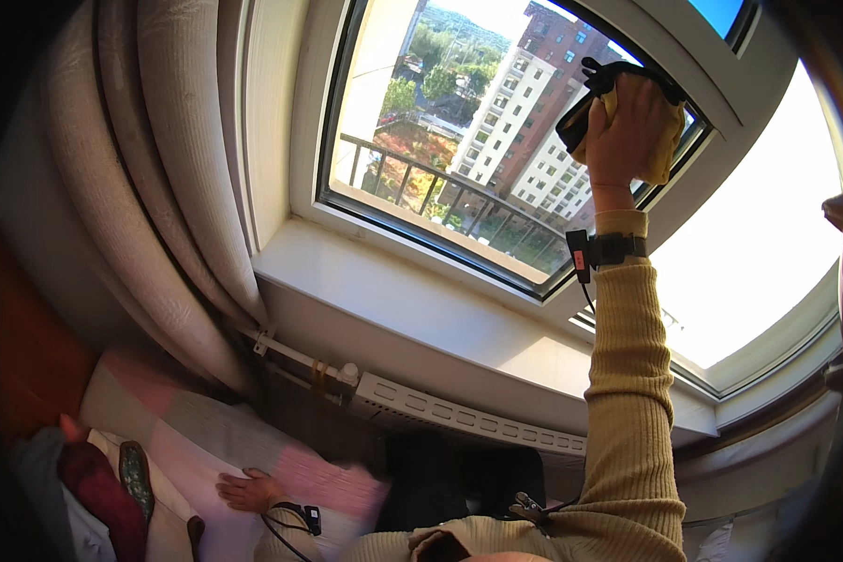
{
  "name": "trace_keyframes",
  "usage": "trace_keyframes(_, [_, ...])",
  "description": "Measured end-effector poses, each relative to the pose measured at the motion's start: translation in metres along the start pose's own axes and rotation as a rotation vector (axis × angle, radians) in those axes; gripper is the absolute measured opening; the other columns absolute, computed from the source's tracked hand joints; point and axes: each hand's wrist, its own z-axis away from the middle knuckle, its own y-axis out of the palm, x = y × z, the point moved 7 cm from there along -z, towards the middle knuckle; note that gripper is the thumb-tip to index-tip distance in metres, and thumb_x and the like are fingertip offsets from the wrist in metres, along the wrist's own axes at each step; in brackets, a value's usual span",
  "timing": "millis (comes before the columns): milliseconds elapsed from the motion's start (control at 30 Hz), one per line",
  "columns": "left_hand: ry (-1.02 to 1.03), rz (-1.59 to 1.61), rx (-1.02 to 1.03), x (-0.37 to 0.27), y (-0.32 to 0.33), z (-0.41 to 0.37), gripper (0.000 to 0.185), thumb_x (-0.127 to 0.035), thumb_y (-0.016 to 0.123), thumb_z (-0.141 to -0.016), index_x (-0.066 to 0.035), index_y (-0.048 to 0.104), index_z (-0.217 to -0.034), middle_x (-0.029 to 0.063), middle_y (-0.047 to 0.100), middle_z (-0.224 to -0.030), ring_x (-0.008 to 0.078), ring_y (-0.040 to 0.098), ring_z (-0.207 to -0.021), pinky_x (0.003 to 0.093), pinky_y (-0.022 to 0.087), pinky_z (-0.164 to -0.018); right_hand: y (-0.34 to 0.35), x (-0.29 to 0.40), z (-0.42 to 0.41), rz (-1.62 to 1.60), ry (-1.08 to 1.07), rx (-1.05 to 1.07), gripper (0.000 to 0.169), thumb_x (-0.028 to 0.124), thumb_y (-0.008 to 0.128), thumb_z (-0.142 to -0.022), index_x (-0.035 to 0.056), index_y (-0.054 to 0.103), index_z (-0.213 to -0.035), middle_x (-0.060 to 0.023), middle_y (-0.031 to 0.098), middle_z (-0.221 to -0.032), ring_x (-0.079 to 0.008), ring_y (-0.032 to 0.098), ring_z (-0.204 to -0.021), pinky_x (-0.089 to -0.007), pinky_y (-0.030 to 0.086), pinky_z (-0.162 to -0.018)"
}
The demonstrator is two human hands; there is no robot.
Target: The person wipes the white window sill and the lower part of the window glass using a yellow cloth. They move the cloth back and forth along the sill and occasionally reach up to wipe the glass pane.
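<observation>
Near the upper right corner of the window pane [456, 119], my right hand [625, 133] presses a yellow and black cloth [667, 144] flat to the glass. The cloth bunches out around my fingers, and a dark loop sticks up at its top left. My right arm is stretched far up in a ribbed tan sleeve, with a black strap and small device at the wrist. Low on the left, my left hand [251, 489] lies palm down on a pink and grey checked bed cover [204, 428], holding nothing.
A white windowsill [393, 288] runs below the frame, above a white radiator [464, 418] and its pipe [295, 349]. Heavy beige curtains [183, 140] hang at left. Clothing [102, 478] lies on the bed at lower left. A bright opening [752, 232] is at right.
</observation>
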Motion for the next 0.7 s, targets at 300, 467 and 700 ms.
trace_keyframes(300, [0.024, -0.028, -0.042, -0.003, -0.005, 0.000, 0.058, -0.036, 0.048, -0.088, -0.006, 0.037, -0.136, 0.0210, 0.039, -0.139, 0.0384, 0.040, -0.126, 0.0518, 0.035, -0.098, 0.025, 0.121, -0.005, -0.407, -0.201, 0.064, 0.041, 0.020, 0.060, -0.079, 0.0075, 0.059, -0.118, -0.0119, 0.051, -0.131, -0.0325, 0.040, -0.128, -0.0507, 0.021, -0.111])
trace_keyframes(467, [0.032, -0.023, -0.096, -0.004, -0.008, 0.000, 0.058, -0.035, 0.049, -0.087, -0.006, 0.038, -0.135, 0.0213, 0.039, -0.138, 0.0388, 0.040, -0.125, 0.0520, 0.035, -0.098, 0.047, 0.204, 0.057, -0.506, -0.300, 0.260, 0.048, 0.023, 0.068, -0.076, 0.0249, 0.057, -0.122, -0.0033, 0.048, -0.136, -0.0283, 0.038, -0.128, -0.0441, 0.026, -0.110])
trace_keyframes(700, [0.007, -0.009, 0.040, -0.005, -0.010, -0.002, 0.059, -0.036, 0.045, -0.089, -0.005, 0.036, -0.137, 0.0217, 0.037, -0.140, 0.0386, 0.038, -0.127, 0.0527, 0.032, -0.101, 0.033, 0.264, 0.180, -0.772, -0.563, 0.514, 0.042, 0.008, 0.061, -0.075, 0.0157, 0.059, -0.116, -0.0005, 0.055, -0.121, -0.0258, 0.045, -0.122, -0.0399, 0.035, -0.106])
